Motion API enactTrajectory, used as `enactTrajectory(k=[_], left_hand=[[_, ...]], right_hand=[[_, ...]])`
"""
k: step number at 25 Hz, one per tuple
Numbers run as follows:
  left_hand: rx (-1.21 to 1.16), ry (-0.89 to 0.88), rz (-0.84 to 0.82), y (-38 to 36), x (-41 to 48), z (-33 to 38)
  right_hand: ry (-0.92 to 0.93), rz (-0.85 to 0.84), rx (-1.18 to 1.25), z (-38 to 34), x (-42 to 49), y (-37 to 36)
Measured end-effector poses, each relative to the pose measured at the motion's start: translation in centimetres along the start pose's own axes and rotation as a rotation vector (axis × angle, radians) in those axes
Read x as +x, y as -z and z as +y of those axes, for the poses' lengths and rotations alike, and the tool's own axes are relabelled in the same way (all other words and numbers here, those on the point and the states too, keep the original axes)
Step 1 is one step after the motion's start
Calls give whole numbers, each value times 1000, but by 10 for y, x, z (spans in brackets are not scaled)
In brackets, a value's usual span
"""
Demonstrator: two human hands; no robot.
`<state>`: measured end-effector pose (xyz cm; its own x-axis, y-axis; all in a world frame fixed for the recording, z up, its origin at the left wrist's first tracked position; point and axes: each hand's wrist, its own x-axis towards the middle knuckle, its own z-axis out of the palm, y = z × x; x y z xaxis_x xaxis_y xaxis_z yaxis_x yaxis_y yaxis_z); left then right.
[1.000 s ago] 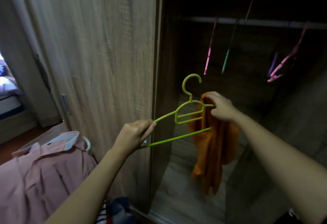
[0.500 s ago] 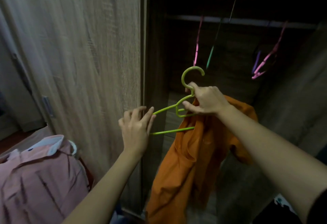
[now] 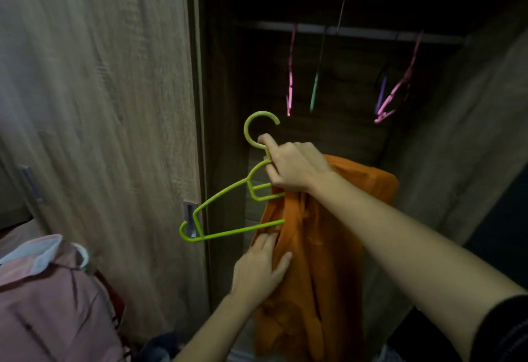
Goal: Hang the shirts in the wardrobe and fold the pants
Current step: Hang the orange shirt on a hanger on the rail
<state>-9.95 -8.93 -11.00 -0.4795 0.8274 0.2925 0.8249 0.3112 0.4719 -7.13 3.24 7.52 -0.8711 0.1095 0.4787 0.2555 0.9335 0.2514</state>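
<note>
My right hand [image 3: 294, 167] grips the neck of a lime-green hanger [image 3: 225, 199] in front of the open wardrobe, its hook pointing up. An orange shirt [image 3: 328, 247] hangs from that hand over the hanger's right half and my forearm. My left hand [image 3: 260, 267] pinches the shirt's left edge just under the hanger's bottom bar. The hanger's left shoulder sticks out bare. High inside the wardrobe runs the rail [image 3: 357, 31].
Several empty hangers, pink [image 3: 290, 76], green [image 3: 314, 90] and pink-purple [image 3: 394, 96], dangle from the rail. The wooden wardrobe door [image 3: 100, 104] stands at the left. A pink shirt with a white collar [image 3: 48, 290] lies at the lower left, dark clothes at the bottom.
My left hand let go of the hanger's left end and dropped to take the shirt's edge. My right hand moved to the hanger's neck, and the orange shirt spread over its right side.
</note>
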Motion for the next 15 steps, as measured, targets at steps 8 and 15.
enactTrajectory(k=[8, 15], left_hand=[[267, 62, 290, 23, -19, -95], [117, -389, 182, 108, 47, -93]], right_hand=[[-108, -37, -163, 42, -28, 0], [-105, -139, -144, 44, -45, -19]])
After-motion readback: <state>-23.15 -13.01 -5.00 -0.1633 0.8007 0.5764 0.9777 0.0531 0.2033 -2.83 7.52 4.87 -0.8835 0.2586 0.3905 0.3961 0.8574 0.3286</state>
